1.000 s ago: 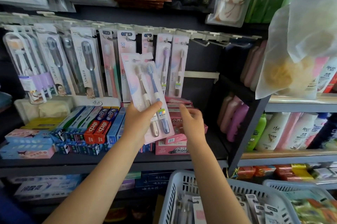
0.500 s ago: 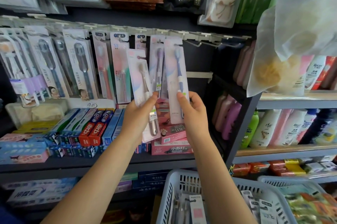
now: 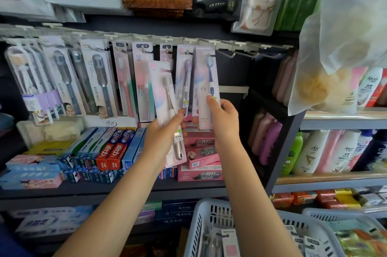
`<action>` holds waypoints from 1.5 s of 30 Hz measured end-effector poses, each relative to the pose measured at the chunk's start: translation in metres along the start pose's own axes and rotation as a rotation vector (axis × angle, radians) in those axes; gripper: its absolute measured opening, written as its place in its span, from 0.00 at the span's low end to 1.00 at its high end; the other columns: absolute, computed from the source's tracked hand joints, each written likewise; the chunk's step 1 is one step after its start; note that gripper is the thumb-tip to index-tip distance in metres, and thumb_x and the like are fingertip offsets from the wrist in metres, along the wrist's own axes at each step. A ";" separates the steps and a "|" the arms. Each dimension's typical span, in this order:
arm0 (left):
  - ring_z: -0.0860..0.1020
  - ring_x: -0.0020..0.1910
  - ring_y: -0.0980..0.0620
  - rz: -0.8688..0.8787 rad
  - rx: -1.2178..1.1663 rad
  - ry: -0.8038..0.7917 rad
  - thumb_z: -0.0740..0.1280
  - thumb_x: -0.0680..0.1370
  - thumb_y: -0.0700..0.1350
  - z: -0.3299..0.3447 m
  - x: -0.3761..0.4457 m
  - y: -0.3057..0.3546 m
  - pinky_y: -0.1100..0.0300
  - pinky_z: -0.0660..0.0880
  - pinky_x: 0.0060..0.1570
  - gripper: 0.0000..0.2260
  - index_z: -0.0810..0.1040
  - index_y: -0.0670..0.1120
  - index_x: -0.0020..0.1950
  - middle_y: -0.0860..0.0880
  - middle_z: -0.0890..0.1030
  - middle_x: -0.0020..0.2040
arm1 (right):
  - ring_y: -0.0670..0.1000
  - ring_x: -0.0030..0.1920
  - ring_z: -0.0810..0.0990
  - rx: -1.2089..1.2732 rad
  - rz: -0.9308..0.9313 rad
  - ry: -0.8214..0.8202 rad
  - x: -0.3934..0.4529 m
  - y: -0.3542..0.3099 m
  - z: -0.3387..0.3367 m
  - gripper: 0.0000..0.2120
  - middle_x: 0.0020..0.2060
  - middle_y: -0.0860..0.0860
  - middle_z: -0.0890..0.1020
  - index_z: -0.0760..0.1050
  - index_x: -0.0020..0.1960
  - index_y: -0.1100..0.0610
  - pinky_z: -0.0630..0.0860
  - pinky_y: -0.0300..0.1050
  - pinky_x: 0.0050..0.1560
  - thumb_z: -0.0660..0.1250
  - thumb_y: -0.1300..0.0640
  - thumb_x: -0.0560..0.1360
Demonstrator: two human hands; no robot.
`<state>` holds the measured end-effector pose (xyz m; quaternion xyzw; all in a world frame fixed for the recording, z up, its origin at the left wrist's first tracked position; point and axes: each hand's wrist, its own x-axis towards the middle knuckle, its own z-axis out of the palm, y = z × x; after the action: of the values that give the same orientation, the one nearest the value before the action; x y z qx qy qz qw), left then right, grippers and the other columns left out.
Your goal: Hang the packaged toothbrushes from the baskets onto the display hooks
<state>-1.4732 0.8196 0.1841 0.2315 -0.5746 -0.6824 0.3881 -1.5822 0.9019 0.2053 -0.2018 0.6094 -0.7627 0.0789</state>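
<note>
My left hand (image 3: 162, 139) grips a pink pack with a beige toothbrush (image 3: 165, 97), held tilted in front of the hanging row, its top below the hook rail (image 3: 209, 42). My right hand (image 3: 223, 117) pinches the lower part of a pack with a blue toothbrush (image 3: 206, 81), whose top edge sits up at the rail beside a hanging purple toothbrush pack (image 3: 184, 76). Whether its hole is on a hook I cannot tell. A white basket (image 3: 201, 225) below holds more toothbrush packs (image 3: 229, 244).
Bare hooks (image 3: 247, 54) stick out to the right of the blue pack. Toothbrush packs fill the rail to the left. Toothpaste boxes (image 3: 113, 152) line the shelf below. Bottles (image 3: 310, 152) stand on the right shelves, and a plastic bag (image 3: 335, 47) hangs at upper right. A second basket (image 3: 345, 233) sits at lower right.
A second ago my left hand held both packs together. My right hand took the blue one and raised it to the rail; the left hand keeps the beige one.
</note>
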 end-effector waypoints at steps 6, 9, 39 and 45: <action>0.85 0.42 0.53 -0.019 -0.017 0.017 0.71 0.79 0.53 -0.005 0.001 -0.007 0.53 0.80 0.46 0.08 0.81 0.53 0.56 0.51 0.86 0.45 | 0.55 0.44 0.83 0.040 0.142 0.026 -0.017 0.033 -0.008 0.16 0.48 0.59 0.86 0.81 0.50 0.59 0.82 0.56 0.50 0.70 0.45 0.78; 0.83 0.33 0.49 -0.051 -0.037 0.000 0.66 0.82 0.48 -0.004 0.002 -0.007 0.53 0.80 0.36 0.08 0.78 0.48 0.60 0.44 0.83 0.42 | 0.57 0.39 0.84 0.071 0.190 0.035 -0.022 0.046 -0.010 0.16 0.47 0.61 0.86 0.79 0.54 0.61 0.82 0.48 0.39 0.68 0.46 0.80; 0.80 0.36 0.55 0.122 0.233 -0.245 0.72 0.78 0.48 0.026 0.005 0.010 0.53 0.78 0.43 0.04 0.86 0.51 0.45 0.53 0.85 0.36 | 0.53 0.43 0.82 0.107 -0.063 -0.208 -0.033 0.015 -0.035 0.10 0.42 0.53 0.85 0.78 0.56 0.60 0.79 0.57 0.50 0.65 0.53 0.82; 0.79 0.33 0.53 0.128 0.195 -0.166 0.73 0.78 0.47 0.033 0.010 0.015 0.54 0.78 0.40 0.05 0.86 0.50 0.44 0.48 0.84 0.35 | 0.55 0.43 0.84 0.085 -0.065 -0.206 -0.021 0.005 -0.029 0.10 0.43 0.55 0.86 0.79 0.54 0.58 0.82 0.60 0.50 0.67 0.51 0.81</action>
<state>-1.5001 0.8307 0.2074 0.1738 -0.6817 -0.6141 0.3578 -1.5754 0.9342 0.1913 -0.2952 0.5584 -0.7652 0.1250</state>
